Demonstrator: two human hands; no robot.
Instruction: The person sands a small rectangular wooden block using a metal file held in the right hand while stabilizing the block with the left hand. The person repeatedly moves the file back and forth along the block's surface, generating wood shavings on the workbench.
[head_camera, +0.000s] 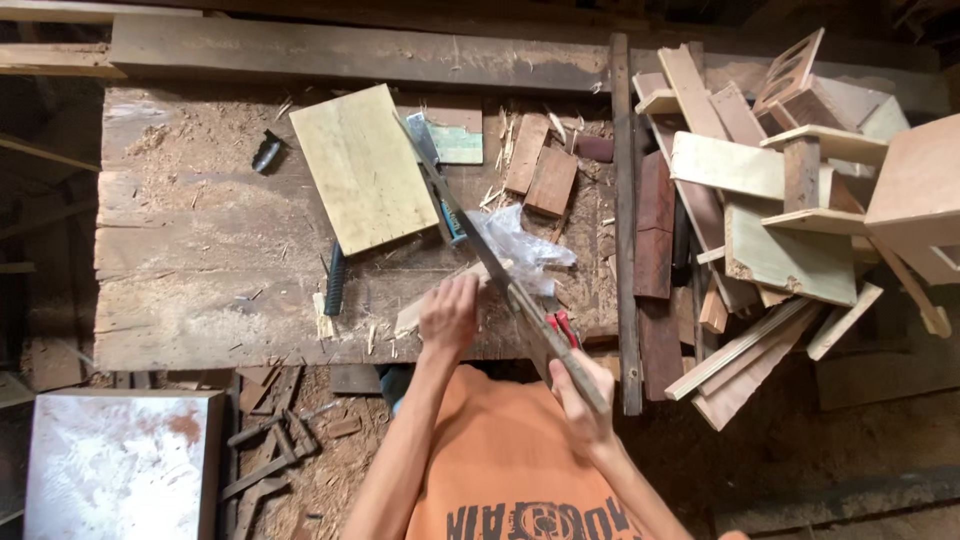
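Note:
My left hand (449, 312) presses a narrow light wood strip (412, 314) flat on the worn workbench (200, 250). My right hand (580, 402) grips the handle of a handsaw (480, 240). Its long blade runs diagonally up and left, crossing the strip just right of my left hand. A crumpled clear plastic bag (525, 245) lies beside the blade. Red-handled pliers (563, 325) rest near the saw close to the bench's front edge.
A pale yellow-green board (362, 165) lies mid-bench, with small wood offcuts (540, 165) behind the saw. A dark chisel (334, 280) and a black tool (266, 152) lie to the left. Piled scrap boards (780, 200) fill the right. A white sheet (120, 465) sits lower left.

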